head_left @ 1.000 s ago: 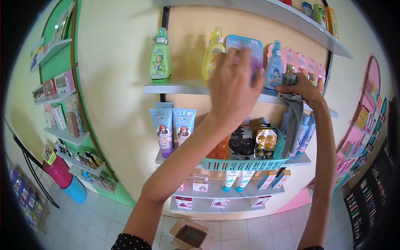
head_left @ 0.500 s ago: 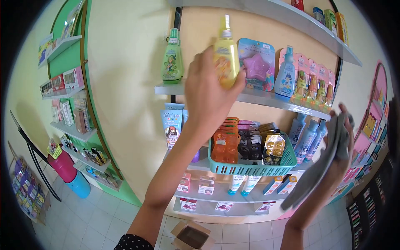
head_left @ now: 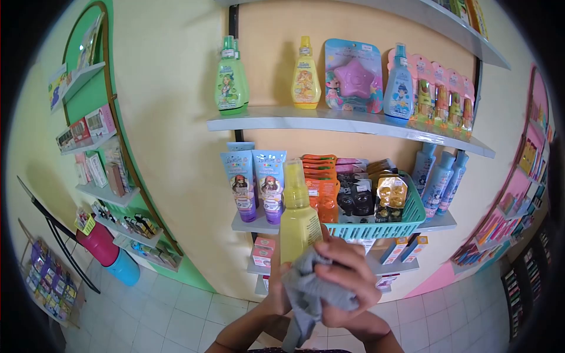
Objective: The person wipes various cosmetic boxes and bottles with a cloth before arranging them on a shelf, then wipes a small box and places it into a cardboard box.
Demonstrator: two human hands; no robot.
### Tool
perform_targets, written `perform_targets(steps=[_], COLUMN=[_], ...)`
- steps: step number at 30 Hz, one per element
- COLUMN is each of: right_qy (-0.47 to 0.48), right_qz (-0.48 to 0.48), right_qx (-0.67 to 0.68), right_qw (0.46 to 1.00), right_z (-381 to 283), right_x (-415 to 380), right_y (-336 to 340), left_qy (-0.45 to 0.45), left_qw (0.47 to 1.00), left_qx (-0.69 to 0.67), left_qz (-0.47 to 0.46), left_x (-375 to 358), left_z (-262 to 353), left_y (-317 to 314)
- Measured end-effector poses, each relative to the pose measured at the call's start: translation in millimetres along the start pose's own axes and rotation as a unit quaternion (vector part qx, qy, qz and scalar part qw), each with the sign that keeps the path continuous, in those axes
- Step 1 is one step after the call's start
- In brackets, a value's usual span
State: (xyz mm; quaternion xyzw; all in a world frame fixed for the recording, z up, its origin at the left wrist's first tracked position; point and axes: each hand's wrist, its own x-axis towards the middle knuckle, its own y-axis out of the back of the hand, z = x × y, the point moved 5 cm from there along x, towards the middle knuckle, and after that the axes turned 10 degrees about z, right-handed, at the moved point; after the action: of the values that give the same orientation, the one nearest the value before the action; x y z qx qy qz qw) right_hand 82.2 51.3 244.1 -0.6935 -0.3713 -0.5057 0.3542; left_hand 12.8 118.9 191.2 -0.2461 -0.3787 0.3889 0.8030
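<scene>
A yellow spray bottle (head_left: 299, 226) stands nearly upright in front of me, its label with small print facing me. My left hand (head_left: 278, 281) is closed around its lower part, with the fingers largely hidden by the cloth. Bunched in my right hand (head_left: 350, 276) is a grey cloth (head_left: 312, 287), pressed against the bottle's lower side. Behind, on the upper shelf, another yellow bottle (head_left: 305, 79) stands between the green bottles (head_left: 232, 82) and a card with a purple star (head_left: 356, 79).
A turquoise basket (head_left: 376, 229) of carded goods sits on the middle shelf (head_left: 438, 223), close behind my hands. Lotion tubes (head_left: 271, 185) stand to its left and tall blue bottles (head_left: 438, 183) to its right. A blue spray bottle (head_left: 399, 88) is near the upper shelf's edge (head_left: 329, 120).
My left hand has brought a yellow bottle down from the upper shelf to in front of me. My right hand has moved left, bringing the grey cloth onto it.
</scene>
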Motion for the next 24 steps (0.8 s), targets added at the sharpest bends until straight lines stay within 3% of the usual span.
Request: perform_targets(steps=[3,4,5,7,9,10,13,15,16,18,21,23,24], right_qy=[0.027,-0.01,-0.048,-0.052,-0.029,-0.016,-0.043,-0.063,-0.105,-0.152,-0.177,-0.177,-0.178], right_qz=[0.003,0.054,0.104,0.115,0.096,0.105,0.143,0.157,0.194,0.266,0.288,0.281,0.285], right_qx=[0.001,-0.001,-0.004,-0.002,0.002,0.016,0.006,0.02,0.005,-0.025,-0.044,-0.035,-0.034], right_qw=[1.0,0.999,0.993,0.992,0.995,0.994,0.989,0.985,0.975,0.952,0.94,0.943,0.941], right_z=[4.4,12.9,19.7,19.4,13.8,14.6,25.8,29.5,31.0,34.1,30.9,29.6,28.9], right_x=[-1.8,1.6,2.0,-4.8,-18.4,-22.3,-20.1,-21.7,-24.9,-39.1,-52.2,-54.8,-55.7], right_y=[-1.7,1.3,4.9,2.1,1.1,2.9,12.4,17.1,26.4,42.6,57.1,59.1,60.6], left_qy=[-0.041,-0.078,-0.069,-0.059,0.005,0.006,-0.071,-0.056,-0.105,-0.253,-0.488,-0.55,-0.549], left_qw=[0.996,0.995,0.992,0.986,0.999,0.999,0.986,0.986,0.969,0.897,0.715,0.551,0.55], left_qx=[-0.072,0.054,0.1,0.147,-0.006,-0.006,0.144,0.157,0.224,0.362,0.49,0.605,0.607], left_qz=[-0.026,0.017,0.035,0.052,0.046,0.044,0.035,0.03,0.014,0.021,0.106,0.168,0.167], left_x=[-0.9,-2.9,-2.3,-1.9,0.1,0.9,-0.6,6.8,14.4,38.1,74.5,108.4,123.2], left_z=[-9.1,-3.3,-0.4,1.2,-8.1,-8.5,-0.9,9.9,26.2,62.7,121.2,141.4,145.3], left_y=[3.7,-1.1,-3.9,-4.3,1.3,0.3,-6.3,-11.9,-22.4,-34.0,-61.8,-71.3,-73.7])
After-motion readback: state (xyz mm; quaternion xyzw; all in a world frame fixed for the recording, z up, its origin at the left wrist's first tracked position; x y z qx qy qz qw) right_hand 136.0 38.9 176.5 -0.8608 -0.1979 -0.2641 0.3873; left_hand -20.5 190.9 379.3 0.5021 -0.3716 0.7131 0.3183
